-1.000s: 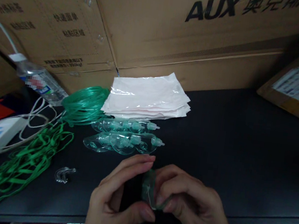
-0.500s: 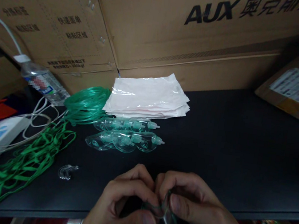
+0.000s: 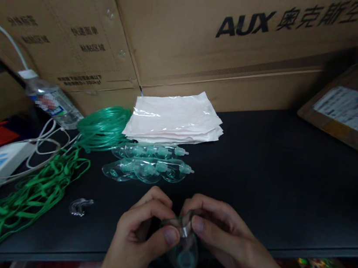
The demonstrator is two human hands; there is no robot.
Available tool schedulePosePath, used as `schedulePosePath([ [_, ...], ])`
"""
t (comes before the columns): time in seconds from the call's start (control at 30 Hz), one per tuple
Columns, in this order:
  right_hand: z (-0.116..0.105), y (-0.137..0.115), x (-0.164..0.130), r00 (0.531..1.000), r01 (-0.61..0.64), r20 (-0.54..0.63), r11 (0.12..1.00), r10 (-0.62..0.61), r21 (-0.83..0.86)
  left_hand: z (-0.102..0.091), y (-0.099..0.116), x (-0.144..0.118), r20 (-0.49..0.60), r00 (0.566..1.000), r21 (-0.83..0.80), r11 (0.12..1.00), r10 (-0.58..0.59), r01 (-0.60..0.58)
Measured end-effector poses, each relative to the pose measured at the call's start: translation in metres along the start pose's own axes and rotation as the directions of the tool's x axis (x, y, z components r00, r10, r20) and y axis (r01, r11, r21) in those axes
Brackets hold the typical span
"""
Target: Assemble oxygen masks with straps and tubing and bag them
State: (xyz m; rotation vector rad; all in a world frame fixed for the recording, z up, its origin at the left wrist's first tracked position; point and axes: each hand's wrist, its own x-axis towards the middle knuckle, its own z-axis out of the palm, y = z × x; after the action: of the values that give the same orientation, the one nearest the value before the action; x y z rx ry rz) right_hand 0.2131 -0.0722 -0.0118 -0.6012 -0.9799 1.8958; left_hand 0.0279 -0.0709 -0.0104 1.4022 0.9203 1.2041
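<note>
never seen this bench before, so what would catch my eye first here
First, the two hands at the bottom centre: the left hand and right hand pinch a clear green-tinted mask between them over the front edge of the black table. Behind them lie more clear masks in a row, a white stack of plastic bags and, to the left, bright green straps beside a green tubing coil.
</note>
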Motion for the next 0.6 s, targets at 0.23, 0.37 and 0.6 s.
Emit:
schedulePosePath([
  [0.23, 0.007, 0.017, -0.001, 0.825, 0.38, -0.119, 0.698, -0.553, -0.607, 0.002, -0.002, -0.002, -0.164, 0.968, -0.122, 0.977, -0.192, 0.173],
  [0.37, 0.008, 0.02, 0.0, 0.771, 0.423, 0.065, 0.434, -0.633, -0.796, 0.001, 0.003, -0.001, -0.008, 0.953, -0.126, 0.945, -0.304, 0.3],
  [0.6, -0.002, 0.001, 0.002, 0.784, 0.5, 0.239, 0.355, -0.572, -0.79, 0.014, 0.015, -0.001, -0.056, 0.954, -0.158, 0.946, -0.295, 0.283],
])
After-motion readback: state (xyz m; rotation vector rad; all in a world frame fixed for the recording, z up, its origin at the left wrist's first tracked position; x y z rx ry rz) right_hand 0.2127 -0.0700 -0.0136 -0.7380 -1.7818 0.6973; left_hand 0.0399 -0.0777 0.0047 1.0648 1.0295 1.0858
